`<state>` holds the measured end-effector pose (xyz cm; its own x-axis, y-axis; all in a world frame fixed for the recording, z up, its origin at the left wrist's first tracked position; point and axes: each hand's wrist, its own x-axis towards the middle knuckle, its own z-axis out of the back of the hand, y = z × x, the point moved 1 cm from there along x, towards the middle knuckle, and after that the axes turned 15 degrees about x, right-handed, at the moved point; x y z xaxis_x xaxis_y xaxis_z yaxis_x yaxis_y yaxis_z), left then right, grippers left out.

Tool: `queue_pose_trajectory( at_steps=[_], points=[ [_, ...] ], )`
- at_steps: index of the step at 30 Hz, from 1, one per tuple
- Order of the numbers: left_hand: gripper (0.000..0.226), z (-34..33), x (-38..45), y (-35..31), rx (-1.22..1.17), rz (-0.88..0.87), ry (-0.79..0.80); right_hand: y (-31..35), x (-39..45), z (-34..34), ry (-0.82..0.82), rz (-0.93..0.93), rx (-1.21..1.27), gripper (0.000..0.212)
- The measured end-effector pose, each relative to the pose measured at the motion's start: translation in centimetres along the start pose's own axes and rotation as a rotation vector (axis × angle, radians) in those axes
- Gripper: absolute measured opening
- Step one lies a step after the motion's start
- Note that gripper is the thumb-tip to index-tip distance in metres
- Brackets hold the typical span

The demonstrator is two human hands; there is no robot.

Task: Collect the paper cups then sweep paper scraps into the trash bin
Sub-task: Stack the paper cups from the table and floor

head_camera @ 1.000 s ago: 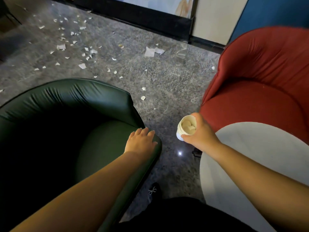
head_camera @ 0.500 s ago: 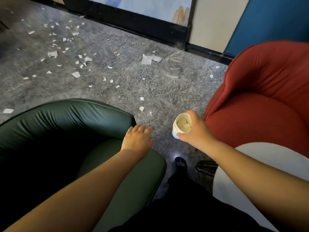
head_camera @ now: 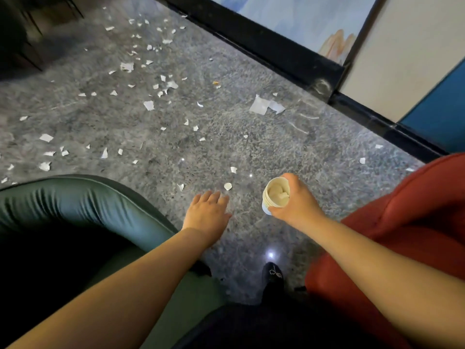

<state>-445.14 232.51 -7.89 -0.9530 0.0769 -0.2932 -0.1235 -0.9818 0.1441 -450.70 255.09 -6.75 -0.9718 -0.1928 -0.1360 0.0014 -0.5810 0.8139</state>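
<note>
Left of the grip, at the frame's left edge, a green armchair (head_camera: pixel 83 210) is seen, its padded arm curving toward the centre. Beyond it, on the grey speckled floor (head_camera: pixel 264 152), white paper scraps (head_camera: pixel 148 105) are scattered, densest toward the upper left; a larger torn sheet (head_camera: pixel 261 107) lies farther away, ahead of the grip. Two small scraps (head_camera: pixel 227 186) are located just ahead of the left hand's fingertips.

The left hand (head_camera: pixel 207 214) is held palm down above the floor, just beside the armchair's arm, with fingers extended and relaxed and nothing held. Contact with the floor cannot be determined.

To its right, apart from it, the right hand (head_camera: pixel 293 202) is wrapped around a stack of paper cups (head_camera: pixel 275 196). The fingers and thumb are curled round the cup wall, so the grip is clamped on the stack. The stack is tilted so that its mouth faces the camera, and crumpled paper is visible inside the top cup. The stack is held above the floor, between the two chairs.

Below the grip, a dark shoe (head_camera: pixel 273 274) with a small pale ornament is seen on the floor, with dark clothing beneath it in the frame.

Right of the grip, a red armchair (head_camera: pixel 407 238) fills the frame's right side. Behind it, a black baseboard (head_camera: pixel 276 46) runs diagonally along the wall.
</note>
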Motion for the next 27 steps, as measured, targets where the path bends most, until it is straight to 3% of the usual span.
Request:
queue_pose_trajectory(
  at_steps=[6, 14, 22, 27],
  points=[
    [0.056, 2.2, 7.0, -0.8, -0.06, 0.155, 0.078, 0.0, 10.1, 4.1, 0.109, 0.072, -0.024, 0.074],
    [0.054, 2.8, 11.5, 1.2, -0.105, 0.285, 0.131, 1.2, 17.7, 4.0, 0.165, 0.131, 0.019, 0.069],
    [0.054, 2.5, 16.7, 8.2, -0.139, 0.403, 0.18, 5.3, 27.7, 0.2, 0.26, 0.201, 0.039, 0.07],
    [0.05, 2.7, 23.0, 15.8, -0.161, 0.456, 0.152, 9.6, 36.3, -3.9, 0.296, 0.255, 0.012, 0.074]
  ],
)
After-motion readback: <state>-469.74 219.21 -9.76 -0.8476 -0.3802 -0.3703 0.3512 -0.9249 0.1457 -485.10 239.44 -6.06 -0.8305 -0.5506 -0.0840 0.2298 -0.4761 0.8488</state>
